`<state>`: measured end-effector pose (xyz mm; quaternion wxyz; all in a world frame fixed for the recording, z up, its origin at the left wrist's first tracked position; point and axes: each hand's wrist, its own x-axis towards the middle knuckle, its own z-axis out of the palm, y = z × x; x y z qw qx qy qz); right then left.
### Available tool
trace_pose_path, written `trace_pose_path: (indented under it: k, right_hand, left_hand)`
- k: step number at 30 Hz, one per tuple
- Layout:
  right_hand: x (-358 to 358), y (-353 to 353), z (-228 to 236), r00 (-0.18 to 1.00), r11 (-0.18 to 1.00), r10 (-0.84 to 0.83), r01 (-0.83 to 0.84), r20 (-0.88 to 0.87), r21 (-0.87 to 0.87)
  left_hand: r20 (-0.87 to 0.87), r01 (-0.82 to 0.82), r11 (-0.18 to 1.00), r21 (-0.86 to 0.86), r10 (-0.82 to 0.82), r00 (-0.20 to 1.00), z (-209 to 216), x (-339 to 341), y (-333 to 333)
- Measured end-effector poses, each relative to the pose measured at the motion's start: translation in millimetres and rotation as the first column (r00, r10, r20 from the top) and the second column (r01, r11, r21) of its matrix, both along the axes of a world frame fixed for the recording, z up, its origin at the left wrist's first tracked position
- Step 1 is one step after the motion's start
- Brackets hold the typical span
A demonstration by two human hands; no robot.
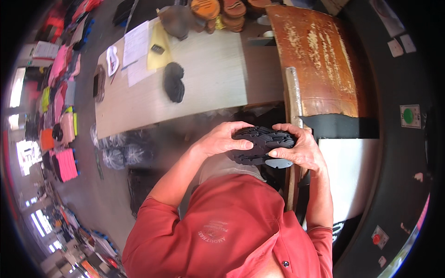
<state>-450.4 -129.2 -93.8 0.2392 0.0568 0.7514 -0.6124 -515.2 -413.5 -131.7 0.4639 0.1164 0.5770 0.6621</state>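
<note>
A black shoe sole (260,140) with a deep, chunky tread is held up in front of my body, tread side showing. My left hand (230,140) grips its left end, the thumb lying across the tread. At the other end my right hand (301,147) is closed around it, with the thumb pressed near the lower edge. A smooth grey patch (279,163) shows under my right thumb; I cannot tell if it belongs to the same sole. Another black sole-shaped piece (174,82) lies on the pale table (213,65), beyond my left hand.
Papers (136,46), a yellow sheet (159,54), a white insole (112,60) and a dark phone-like object (96,85) lie on the table. Orange and brown soles (205,8) are stacked at its far edge. A worn brown board (315,60) stands right; plastic-wrapped bundles (123,155) sit below left.
</note>
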Motion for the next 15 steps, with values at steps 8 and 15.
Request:
trace_pose_path:
  k: [8,15]
  right_hand:
    - [-8.5,-51.9,-34.6,0.997,0.979,0.003,0.013,0.079,-0.201]
    - [-81.2,-120.0,-69.4,0.917,0.851,-0.368,0.4,0.156,-0.342]
  left_hand:
    - [0.096,-0.143,0.99,-0.018,0.144,0.985,-18.7,20.6,-61.5]
    - [0.126,-0.53,0.848,0.006,0.525,0.842,-46.3,1.8,-105.6]
